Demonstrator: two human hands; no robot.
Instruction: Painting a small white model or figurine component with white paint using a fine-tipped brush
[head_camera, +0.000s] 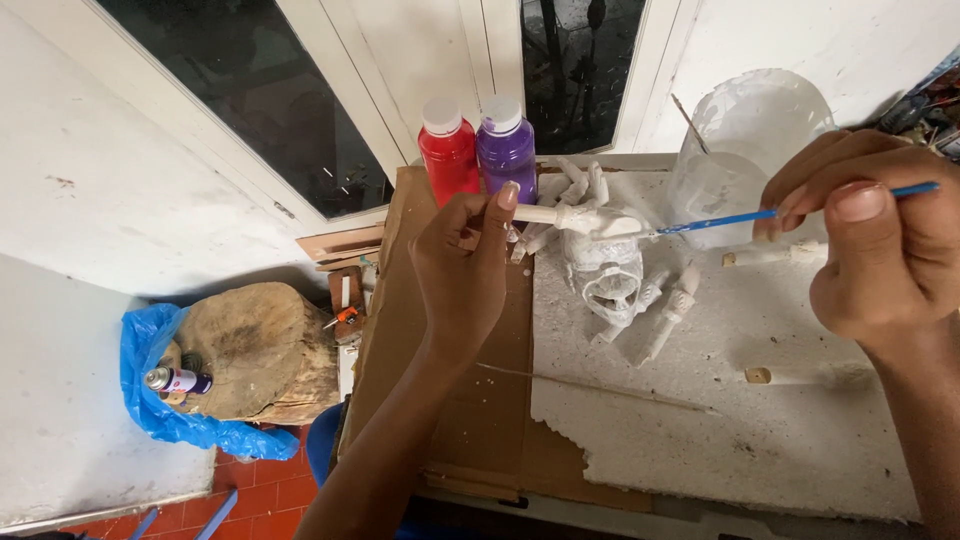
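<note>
White carved stick (560, 215), held level over the far part of the foam sheet (720, 410), is pinched at its left end by the left hand (462, 270), fingers curled tight. Right hand (880, 240) grips a blue paintbrush (790, 210) between thumb and fingertips, its tip touching the stick's right end above the white skull carving (605, 275).

The table (600, 505) carries brown cardboard (470, 420) and a white foam sheet (720, 420). On them stand a red bottle (449, 150), a purple bottle (506, 145), a clear jar (745, 150) and white-painted carved pieces (612, 275).
</note>
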